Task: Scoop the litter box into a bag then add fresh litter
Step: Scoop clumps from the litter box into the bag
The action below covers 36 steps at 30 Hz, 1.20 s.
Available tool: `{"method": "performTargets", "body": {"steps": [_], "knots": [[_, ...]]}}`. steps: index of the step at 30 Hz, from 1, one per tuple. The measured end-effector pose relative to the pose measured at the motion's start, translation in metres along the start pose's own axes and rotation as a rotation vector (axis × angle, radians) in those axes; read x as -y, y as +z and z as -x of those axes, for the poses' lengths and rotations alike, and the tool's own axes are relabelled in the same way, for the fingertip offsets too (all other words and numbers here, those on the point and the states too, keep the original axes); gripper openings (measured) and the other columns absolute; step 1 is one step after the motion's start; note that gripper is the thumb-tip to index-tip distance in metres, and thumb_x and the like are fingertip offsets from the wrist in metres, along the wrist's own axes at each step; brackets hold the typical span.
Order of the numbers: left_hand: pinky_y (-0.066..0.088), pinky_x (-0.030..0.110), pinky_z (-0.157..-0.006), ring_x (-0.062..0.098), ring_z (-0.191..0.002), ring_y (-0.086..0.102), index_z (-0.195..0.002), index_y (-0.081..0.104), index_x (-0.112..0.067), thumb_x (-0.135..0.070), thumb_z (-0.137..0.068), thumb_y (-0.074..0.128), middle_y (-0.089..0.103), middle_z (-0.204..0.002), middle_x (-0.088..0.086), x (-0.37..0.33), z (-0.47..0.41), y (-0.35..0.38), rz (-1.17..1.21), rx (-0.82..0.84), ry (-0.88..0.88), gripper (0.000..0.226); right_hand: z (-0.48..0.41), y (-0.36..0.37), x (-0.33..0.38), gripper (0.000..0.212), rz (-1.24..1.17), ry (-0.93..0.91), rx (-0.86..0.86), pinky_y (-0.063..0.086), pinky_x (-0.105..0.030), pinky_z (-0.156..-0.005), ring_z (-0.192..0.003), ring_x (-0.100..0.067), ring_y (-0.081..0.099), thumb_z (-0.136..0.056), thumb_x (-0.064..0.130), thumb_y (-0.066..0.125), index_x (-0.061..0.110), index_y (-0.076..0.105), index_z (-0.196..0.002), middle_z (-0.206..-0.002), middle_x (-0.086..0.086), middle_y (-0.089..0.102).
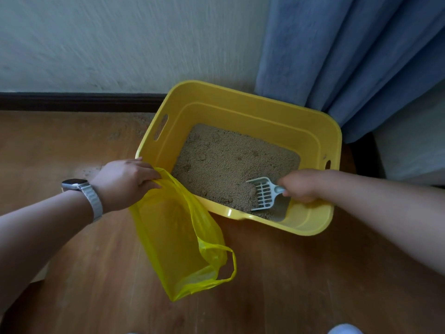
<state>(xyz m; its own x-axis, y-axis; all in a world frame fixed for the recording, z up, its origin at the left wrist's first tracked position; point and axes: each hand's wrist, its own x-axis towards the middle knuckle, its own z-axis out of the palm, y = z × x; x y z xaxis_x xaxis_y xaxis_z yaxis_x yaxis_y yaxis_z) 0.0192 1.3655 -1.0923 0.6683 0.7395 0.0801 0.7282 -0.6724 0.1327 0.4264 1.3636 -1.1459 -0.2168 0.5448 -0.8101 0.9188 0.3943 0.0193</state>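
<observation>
The right hand (pixel 301 186) grips the handle of a pale, slotted plastic scoop (pixel 263 194), whose blade rests in grainy tan litter (pixel 228 160) at the near right of the glossy yellow litter box (pixel 240 109). The left hand (pixel 125 179) curls its fingers around the rim of a thin, translucent yellow bag (pixel 178 237) hanging beside the box's near left corner.

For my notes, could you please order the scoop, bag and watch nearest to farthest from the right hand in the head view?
1. Scoop: gripped by the right hand.
2. Bag: left, beside the litter box.
3. Watch: far left, on wrist.
</observation>
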Motion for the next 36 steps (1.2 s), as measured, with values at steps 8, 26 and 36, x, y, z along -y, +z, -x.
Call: {"method": "performTargets", "body": {"steps": [8,26,36], "knots": [[0.058,0.040,-0.071,0.026,-0.077,0.073,-0.087,0.078,-0.016,-0.022,-0.073,0.082,0.075,-0.083,0.001,0.001,0.000,0.001,-0.002,0.030,-0.013,0.016,-0.001,0.016,0.021,0.024,-0.029,-0.008,0.017,0.050,-0.038,-0.079,-0.090,-0.022,0.059,-0.101,0.035,0.048,0.017,0.056,-0.115,-0.102,-0.004,0.062],[0.057,0.044,-0.078,0.025,-0.077,0.073,-0.084,0.078,-0.017,-0.026,-0.078,0.079,0.075,-0.078,0.000,0.001,0.001,0.002,-0.013,0.032,-0.054,0.011,-0.027,-0.017,0.085,0.028,-0.062,-0.070,-0.098,0.044,-0.033,-0.063,-0.082,-0.027,0.061,-0.102,0.035,0.048,0.010,0.062,-0.104,-0.090,-0.008,0.060],[0.044,0.040,-0.096,0.021,-0.077,0.073,-0.088,0.078,-0.017,-0.030,-0.082,0.073,0.075,-0.081,-0.001,0.008,0.005,0.011,0.034,0.023,-0.071,0.014,-0.056,-0.040,0.118,0.027,-0.182,-0.081,-0.152,0.036,-0.032,-0.054,-0.077,-0.023,0.056,-0.102,0.036,0.047,0.012,0.058,-0.105,-0.078,-0.003,0.051]]}}
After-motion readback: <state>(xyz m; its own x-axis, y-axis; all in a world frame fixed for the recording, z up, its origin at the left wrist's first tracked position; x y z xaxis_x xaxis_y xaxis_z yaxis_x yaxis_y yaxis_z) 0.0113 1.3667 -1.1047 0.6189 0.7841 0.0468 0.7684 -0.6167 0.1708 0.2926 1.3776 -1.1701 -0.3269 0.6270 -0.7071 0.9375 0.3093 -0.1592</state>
